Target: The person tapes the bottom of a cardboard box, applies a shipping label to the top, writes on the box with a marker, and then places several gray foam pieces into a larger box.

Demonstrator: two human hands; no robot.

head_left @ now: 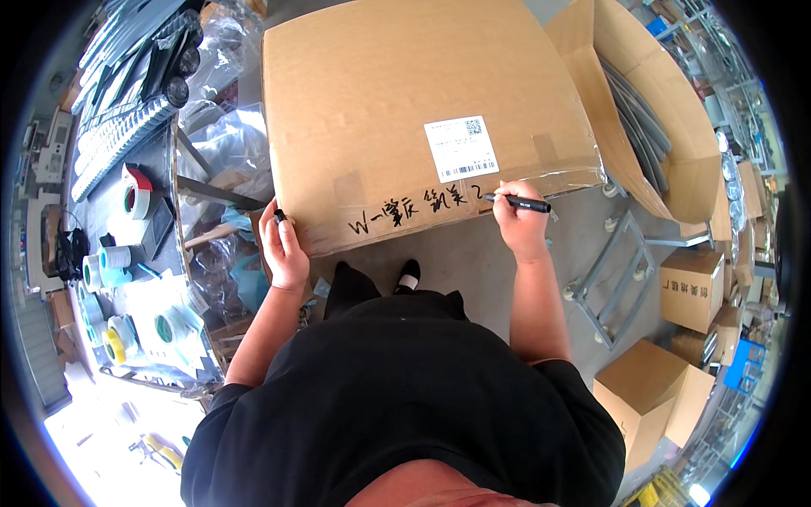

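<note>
A large taped cardboard box (372, 93) fills the upper middle, with a white printed label (461, 149) on its top. Black handwriting (414, 209) runs along the box's near edge. My right hand (521, 221) grips a black marker (525, 204), its tip at the right end of the writing. At the box's near left corner is my left hand (284, 251), fingers closed around a small black marker cap (280, 216). That hand rests against the box's side.
Left stands a workbench holding tape rolls (171, 328), a red-and-white tape dispenser (135, 196) and stacked dark strips (127, 135). To the right are an open carton (684, 118) of grey curved pieces, a grey wheeled metal frame (610, 283) and smaller cardboard boxes (691, 291).
</note>
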